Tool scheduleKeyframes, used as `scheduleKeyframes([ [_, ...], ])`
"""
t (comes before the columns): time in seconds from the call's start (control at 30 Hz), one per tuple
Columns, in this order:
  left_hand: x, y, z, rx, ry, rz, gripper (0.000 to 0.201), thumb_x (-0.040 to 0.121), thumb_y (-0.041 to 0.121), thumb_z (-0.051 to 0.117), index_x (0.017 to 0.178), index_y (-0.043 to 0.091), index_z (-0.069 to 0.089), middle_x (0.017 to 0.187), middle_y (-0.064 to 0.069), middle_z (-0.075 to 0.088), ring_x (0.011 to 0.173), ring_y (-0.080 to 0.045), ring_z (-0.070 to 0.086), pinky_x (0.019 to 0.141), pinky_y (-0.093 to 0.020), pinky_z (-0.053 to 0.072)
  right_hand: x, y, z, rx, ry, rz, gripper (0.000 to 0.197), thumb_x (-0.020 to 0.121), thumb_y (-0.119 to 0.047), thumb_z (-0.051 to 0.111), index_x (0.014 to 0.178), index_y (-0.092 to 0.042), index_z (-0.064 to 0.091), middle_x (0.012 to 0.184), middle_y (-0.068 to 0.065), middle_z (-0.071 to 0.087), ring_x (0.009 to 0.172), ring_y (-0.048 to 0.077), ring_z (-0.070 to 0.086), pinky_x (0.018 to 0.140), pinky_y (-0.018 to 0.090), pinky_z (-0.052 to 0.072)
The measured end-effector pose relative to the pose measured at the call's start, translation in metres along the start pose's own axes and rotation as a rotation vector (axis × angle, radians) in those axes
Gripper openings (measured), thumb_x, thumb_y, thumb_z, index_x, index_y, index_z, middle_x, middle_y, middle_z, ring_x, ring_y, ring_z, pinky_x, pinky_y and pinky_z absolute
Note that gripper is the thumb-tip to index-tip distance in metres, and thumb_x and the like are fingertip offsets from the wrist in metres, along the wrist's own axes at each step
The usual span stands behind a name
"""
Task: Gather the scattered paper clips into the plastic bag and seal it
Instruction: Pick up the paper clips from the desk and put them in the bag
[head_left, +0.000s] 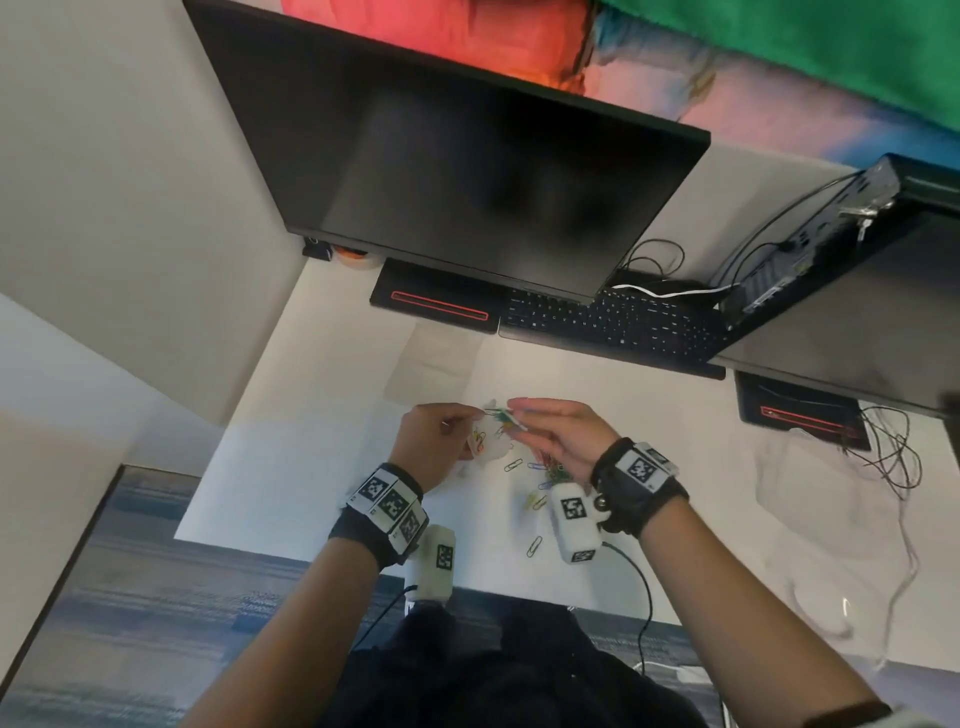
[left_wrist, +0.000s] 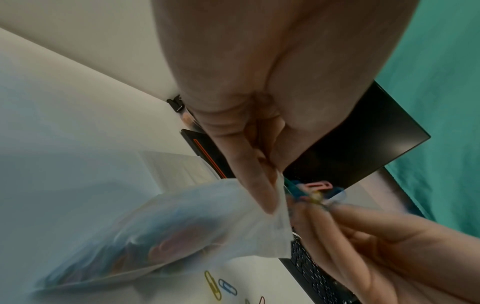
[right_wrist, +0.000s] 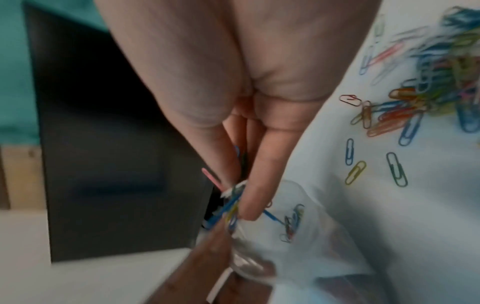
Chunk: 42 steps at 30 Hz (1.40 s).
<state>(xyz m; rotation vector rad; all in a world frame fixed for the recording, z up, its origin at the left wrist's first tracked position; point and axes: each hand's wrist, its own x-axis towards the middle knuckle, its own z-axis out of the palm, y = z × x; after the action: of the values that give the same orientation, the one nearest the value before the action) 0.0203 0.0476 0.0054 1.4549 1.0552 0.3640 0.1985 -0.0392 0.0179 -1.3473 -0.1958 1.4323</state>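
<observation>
Nearest the person, loose paper clips (head_left: 534, 545) lie on the white table (head_left: 311, 415), with a denser coloured heap (right_wrist: 426, 102) just beside the right wrist. Above them both hands meet over the table. The left hand (head_left: 434, 441) pinches the mouth edge of the clear plastic bag (left_wrist: 182, 222), which hangs from that grip and already holds a cluster of clips at its bottom. The right hand (head_left: 558, 431) has its thumb and fingers pressed together on a small bunch of clips (left_wrist: 315, 190), held right at the bag's opening.

The risk, as I judge it, lies at that opening: the left grip holds only one side of the mouth, so the film could fold shut and the bunch catch on the rim, spilling clips back onto the table. Interlocked clips could also drag others out when the fingers withdraw. Many clips are not yet gathered, so sealing is still some way off.

Farther back stand a black keyboard (head_left: 613, 322) and a dark monitor (head_left: 467, 171).
</observation>
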Motion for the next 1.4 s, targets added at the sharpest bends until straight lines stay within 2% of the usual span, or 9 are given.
scheduleKeyframes([
  [0.2, 0.0, 0.008, 0.004, -0.058, -0.03, 0.011, 0.021, 0.092, 0.011, 0.065, 0.082, 0.026, 0.076, 0.081, -0.009, 0.076, 0.077, -0.03, 0.074, 0.074, -0.039, 0.063, 0.011, 0.016, 0.027, -0.366, 0.041, -0.023, 0.025, 0.085, 0.016, 0.055, 0.104, 0.008, 0.068, 0.099, 0.022, 0.07, 0.086, 0.028, 0.072, 0.078, 0.025, 0.058],
  [0.33, -0.001, 0.009, 0.004, -0.066, -0.032, 0.008, 0.028, 0.092, 0.009, 0.064, 0.077, 0.031, 0.074, 0.082, -0.006, 0.076, 0.078, -0.03, 0.075, 0.074, -0.042, 0.063, 0.011, 0.021, 0.032, -0.69, 0.117, -0.123, 0.025, 0.079, 0.001, 0.068, 0.091, -0.017, 0.078, 0.084, 0.01, 0.075, 0.077, 0.021, 0.074, 0.077, 0.033, 0.06],
  [0.47, -0.001, 0.009, 0.005, -0.062, -0.034, 0.003, 0.03, 0.091, 0.008, 0.064, 0.077, 0.032, 0.074, 0.082, -0.007, 0.076, 0.08, -0.031, 0.074, 0.076, -0.044, 0.062, 0.01, 0.02, 0.037, -0.868, 0.225, -0.224, 0.018, 0.079, -0.003, 0.071, 0.091, -0.014, 0.078, 0.08, 0.006, 0.072, 0.064, 0.009, 0.068, 0.054, 0.007, 0.049],
  [0.67, 0.002, 0.001, 0.004, -0.01, -0.044, -0.006, 0.026, 0.091, 0.003, 0.059, 0.088, 0.022, 0.077, 0.087, -0.009, 0.077, 0.08, -0.028, 0.075, 0.076, -0.045, 0.062, 0.012, 0.023, 0.04, -1.135, 0.164, -0.291, 0.015, 0.083, -0.011, 0.067, 0.092, -0.016, 0.078, 0.073, -0.002, 0.068, 0.052, -0.006, 0.05, 0.048, -0.002, 0.035],
  [0.9, 0.004, -0.001, 0.003, -0.02, -0.044, -0.01, 0.019, 0.092, 0.005, 0.06, 0.093, 0.016, 0.076, 0.089, -0.014, 0.076, 0.085, -0.033, 0.073, 0.078, -0.045, 0.062, 0.007, 0.012, 0.037, -1.447, -0.173, -0.274, 0.03, 0.092, -0.022, 0.053, 0.07, -0.014, 0.072, 0.054, -0.007, 0.051, 0.058, 0.012, 0.046, 0.058, 0.022, 0.036],
  [1.0, 0.006, -0.002, -0.003, -0.03, -0.026, -0.017, 0.02, 0.092, 0.007, 0.06, 0.092, 0.02, 0.076, 0.087, -0.01, 0.076, 0.079, -0.027, 0.075, 0.08, -0.045, 0.061, 0.003, -0.003, 0.025, -1.115, -0.133, -0.259, 0.017, 0.087, -0.021, 0.062, 0.08, -0.023, 0.078, 0.072, -0.002, 0.072, 0.063, 0.007, 0.062, 0.06, 0.022, 0.049],
  [1.1, 0.008, -0.003, -0.011, -0.029, 0.014, -0.016, 0.017, 0.093, 0.006, 0.06, 0.099, 0.012, 0.075, 0.094, -0.012, 0.075, 0.081, -0.024, 0.075, 0.077, -0.042, 0.062, 0.01, -0.014, -0.001, -0.812, 0.049, -0.356, 0.019, 0.09, -0.015, 0.061, 0.098, -0.021, 0.076, 0.104, -0.006, 0.073, 0.093, 0.01, 0.07, 0.086, 0.032, 0.057],
  [1.2, 0.011, -0.007, -0.019, -0.019, 0.034, 0.01, 0.016, 0.093, 0.009, 0.061, 0.101, 0.013, 0.075, 0.094, -0.012, 0.075, 0.083, -0.023, 0.075, 0.077, -0.044, 0.062, 0.029, 0.007, -0.019, -1.217, 0.03, -0.362, 0.031, 0.097, -0.022, 0.051, 0.127, -0.025, 0.061, 0.142, -0.005, 0.049, 0.132, 0.011, 0.044, 0.115, 0.032, 0.029],
  [1.4, 0.014, -0.006, -0.027, -0.004, 0.038, 0.03, 0.018, 0.095, 0.007, 0.058, 0.103, 0.011, 0.074, 0.099, -0.013, 0.074, 0.083, -0.023, 0.075, 0.076, -0.044, 0.063, 0.046, 0.094, -0.036, -2.069, -0.293, -0.305, 0.066, 0.098, -0.049, 0.028, 0.152, -0.021, 0.004, 0.16, 0.005, -0.008, 0.147, 0.028, -0.006, 0.119, 0.049, -0.001],
])
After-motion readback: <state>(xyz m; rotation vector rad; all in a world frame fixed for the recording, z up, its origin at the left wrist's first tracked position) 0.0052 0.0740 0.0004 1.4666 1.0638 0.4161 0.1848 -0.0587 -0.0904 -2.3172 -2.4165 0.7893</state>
